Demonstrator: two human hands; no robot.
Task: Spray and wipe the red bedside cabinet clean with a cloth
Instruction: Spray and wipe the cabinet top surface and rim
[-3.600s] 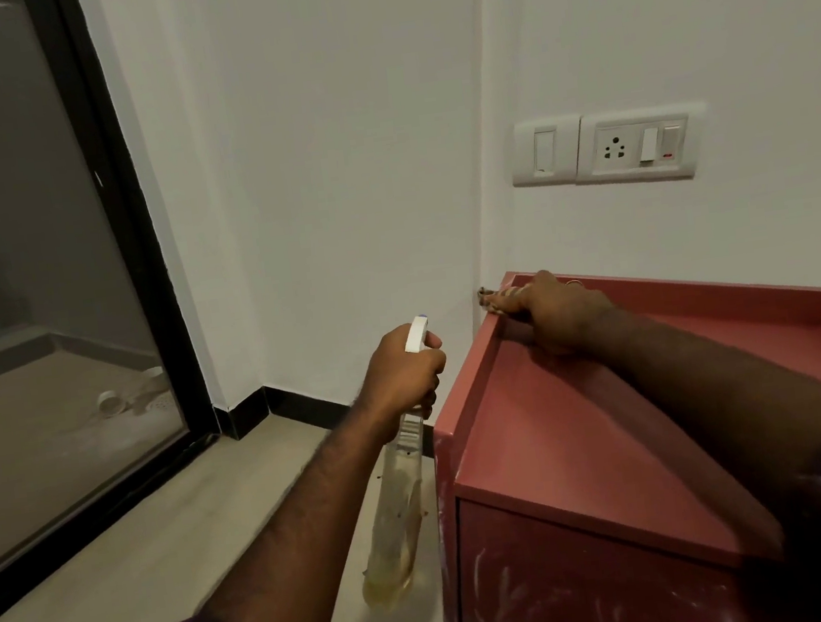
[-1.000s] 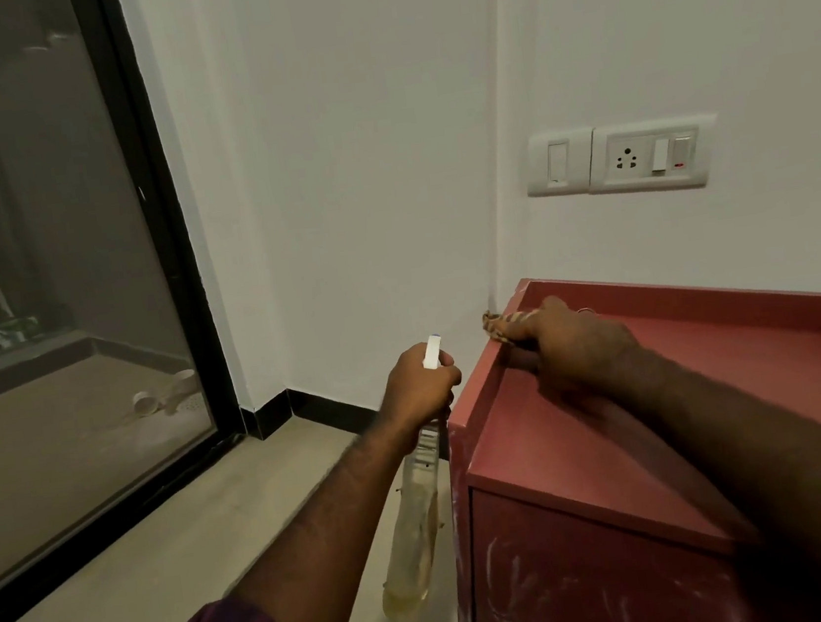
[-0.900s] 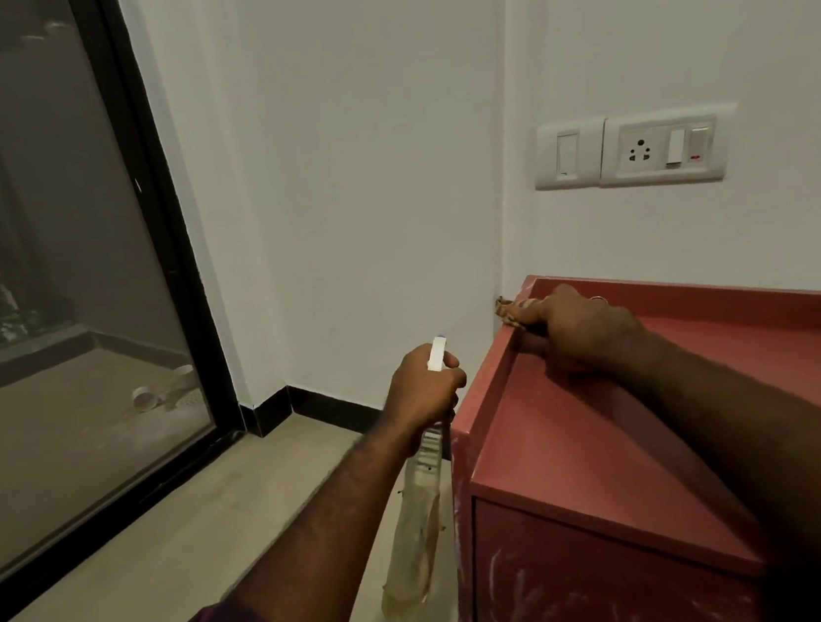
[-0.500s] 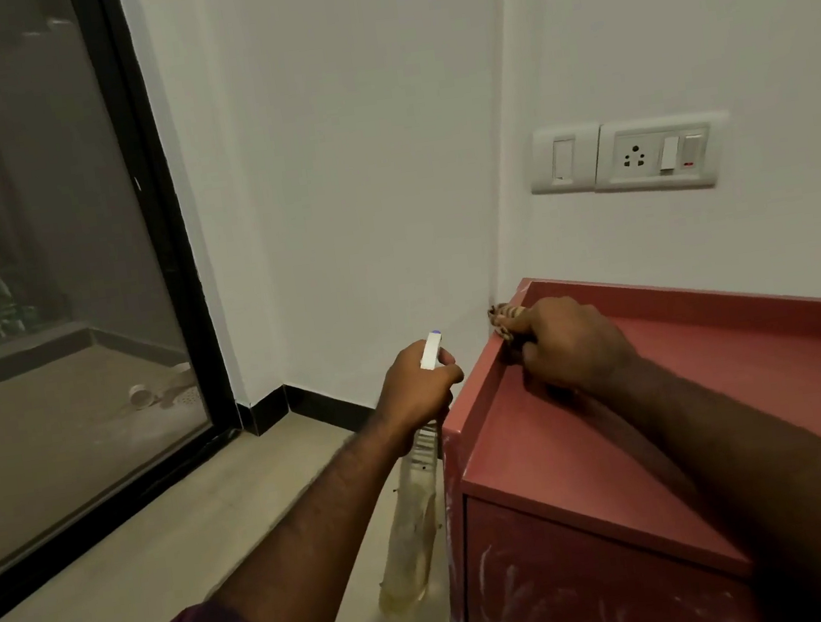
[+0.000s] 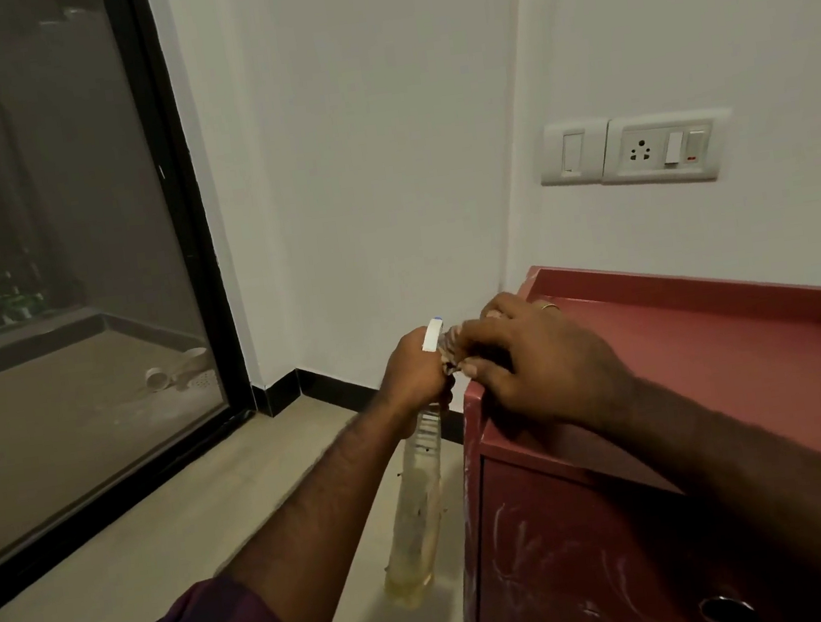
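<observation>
The red bedside cabinet [image 5: 745,362] stands at the right against the white wall, with white smears on its front. My left hand [image 5: 413,375] grips the neck of a clear spray bottle [image 5: 414,506] that hangs down beside the cabinet's left side, with yellowish liquid at its bottom. My right hand [image 5: 533,360] lies over the cabinet's left top edge and pinches a small bunched cloth [image 5: 450,352], mostly hidden under the fingers. The two hands are almost touching.
A dark glass sliding door [image 5: 58,276] with a black frame fills the left. A switch and socket plate [image 5: 634,151] sits on the wall above the cabinet. Pale floor [image 5: 167,537] lies to the left of the cabinet. A round metal pull [image 5: 727,610] shows on the cabinet front.
My right hand with the cloth has slid from the cabinet's back left corner forward along the left edge, toward the left hand. The bottle has stayed in the left hand's grip.
</observation>
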